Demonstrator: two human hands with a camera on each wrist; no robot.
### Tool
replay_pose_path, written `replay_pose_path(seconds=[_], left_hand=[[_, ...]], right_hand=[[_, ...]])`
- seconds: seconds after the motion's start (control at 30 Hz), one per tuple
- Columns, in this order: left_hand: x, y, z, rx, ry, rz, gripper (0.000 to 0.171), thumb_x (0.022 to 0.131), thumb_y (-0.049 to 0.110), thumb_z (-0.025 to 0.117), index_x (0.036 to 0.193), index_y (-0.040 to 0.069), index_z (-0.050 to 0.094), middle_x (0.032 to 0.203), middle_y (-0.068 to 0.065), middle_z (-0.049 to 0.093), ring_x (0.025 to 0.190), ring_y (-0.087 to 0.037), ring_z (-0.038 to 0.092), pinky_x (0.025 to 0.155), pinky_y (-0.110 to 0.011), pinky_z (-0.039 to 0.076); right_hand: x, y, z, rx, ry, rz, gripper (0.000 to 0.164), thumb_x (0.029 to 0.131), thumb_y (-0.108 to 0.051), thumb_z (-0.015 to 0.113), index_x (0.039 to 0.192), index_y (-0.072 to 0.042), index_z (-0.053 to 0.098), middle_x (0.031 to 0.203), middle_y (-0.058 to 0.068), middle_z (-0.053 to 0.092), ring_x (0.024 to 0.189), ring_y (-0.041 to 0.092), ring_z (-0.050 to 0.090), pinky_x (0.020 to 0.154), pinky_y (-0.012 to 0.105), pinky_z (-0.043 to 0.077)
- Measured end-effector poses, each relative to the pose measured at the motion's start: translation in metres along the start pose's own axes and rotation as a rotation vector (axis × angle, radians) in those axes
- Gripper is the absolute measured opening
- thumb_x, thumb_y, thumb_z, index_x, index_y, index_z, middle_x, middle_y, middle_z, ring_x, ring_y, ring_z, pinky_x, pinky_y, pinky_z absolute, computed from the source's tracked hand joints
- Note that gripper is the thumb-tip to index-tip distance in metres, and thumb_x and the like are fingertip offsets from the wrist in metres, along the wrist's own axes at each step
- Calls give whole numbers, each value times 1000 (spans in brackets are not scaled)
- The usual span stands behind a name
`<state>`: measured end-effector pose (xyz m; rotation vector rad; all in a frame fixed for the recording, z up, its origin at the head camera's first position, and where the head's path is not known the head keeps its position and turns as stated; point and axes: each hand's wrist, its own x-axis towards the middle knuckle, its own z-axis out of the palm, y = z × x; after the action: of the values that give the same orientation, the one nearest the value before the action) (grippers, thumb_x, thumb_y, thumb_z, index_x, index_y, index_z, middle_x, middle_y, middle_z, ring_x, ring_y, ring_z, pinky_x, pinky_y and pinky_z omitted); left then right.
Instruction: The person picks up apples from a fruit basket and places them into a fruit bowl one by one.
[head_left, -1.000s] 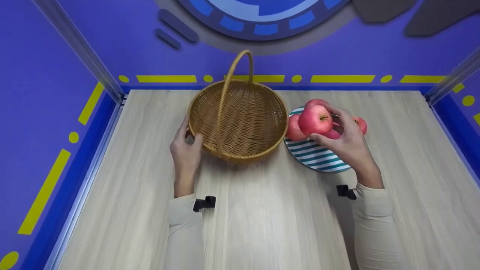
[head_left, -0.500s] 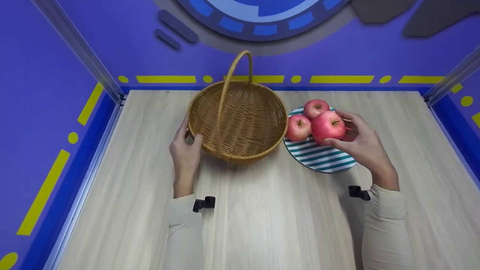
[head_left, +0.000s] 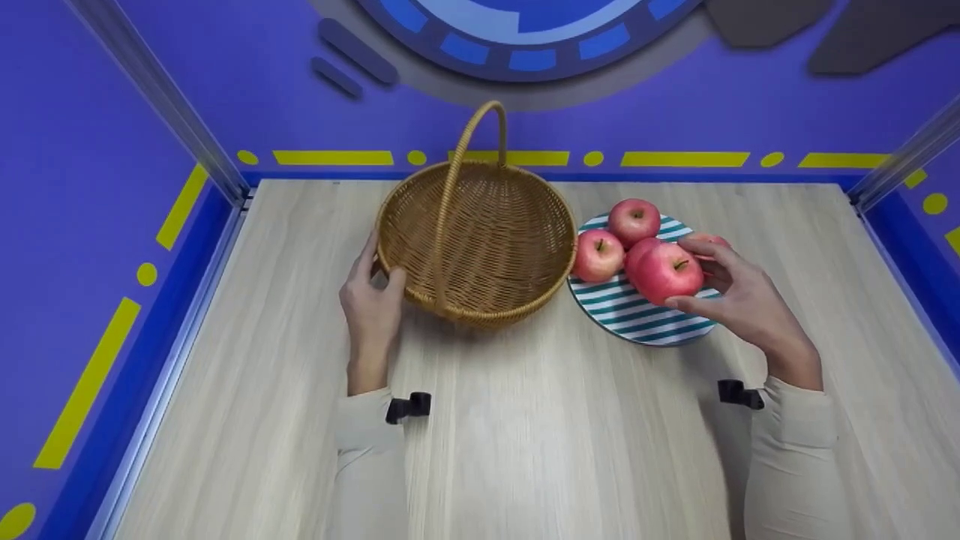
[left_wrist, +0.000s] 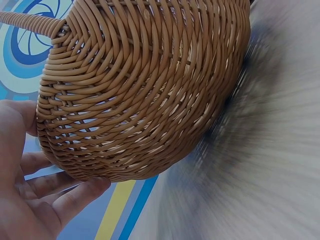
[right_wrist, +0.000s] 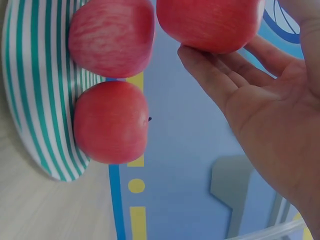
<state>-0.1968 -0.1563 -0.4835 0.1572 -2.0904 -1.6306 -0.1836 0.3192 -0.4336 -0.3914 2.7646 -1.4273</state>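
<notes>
My left hand [head_left: 373, 304] holds the left side of a round wicker basket [head_left: 480, 232] with a tall arched handle. In the left wrist view, its fingers [left_wrist: 82, 200] touch the woven wall [left_wrist: 135, 95] from outside. My right hand [head_left: 750, 300] grips a red apple [head_left: 673, 273] between thumb and fingertips, above a plate with teal and white stripes [head_left: 637, 319]. The plate bears several more apples: one at its left [head_left: 598, 256], one at the back [head_left: 634, 220], one partly behind the held apple, and one mostly hidden by the hand. The right wrist view shows the held apple [right_wrist: 212, 22] apart from the plate's apples [right_wrist: 112, 122].
The pale wooden table [head_left: 510, 442] has a blue wall [head_left: 285, 112] with yellow marks behind it and more walls at both sides. Basket and plate stand close together, the basket's right rim near the plate's left edge.
My right hand has moved right and towards me with the held apple, baring more of the apples on the plate. My left hand and the basket have stayed in place.
</notes>
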Motion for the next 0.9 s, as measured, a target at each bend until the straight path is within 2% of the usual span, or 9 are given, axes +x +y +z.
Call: replay_pose_path(seconds=[0.23,0.33,0.5,0.73,0.9], left_hand=[[0,0,0,-3,1,12,65,91,0,62,156,7,54,149,-18,60,124,-34,66,99,-47,57],[0,0,0,1,1,8,66,91,1,62,156,7,54,149,-17,59,124,-33,66,99,-46,57],[0,0,1,-3,4,8,65,91,0,62,156,7,54,148,-19,60,124,-32,66,98,-45,57],[-1,0,1,1,6,-4,66,91,0,62,156,8,55,145,-19,62,124,-31,66,94,-44,60],[-1,-1,1,12,4,7,64,92,1,62,155,5,54,148,-19,60,123,-32,66,97,-44,58]], right_hand=[[-7,7,-4,-15,-35,29,85,85,-22,92,157,-6,50,150,16,55,122,6,59,96,9,47],[-10,11,-5,-25,-58,54,87,85,-24,92,158,-5,48,151,18,54,123,13,59,93,9,48],[-13,17,-4,-33,-83,75,88,85,-25,92,157,-3,46,150,20,53,128,35,58,90,8,48],[-13,24,1,-51,-137,90,82,84,-28,93,151,-6,52,147,16,55,127,36,57,93,12,50],[-13,26,3,-67,-159,110,83,83,-30,94,150,-6,51,146,19,54,126,40,57,90,13,51]])
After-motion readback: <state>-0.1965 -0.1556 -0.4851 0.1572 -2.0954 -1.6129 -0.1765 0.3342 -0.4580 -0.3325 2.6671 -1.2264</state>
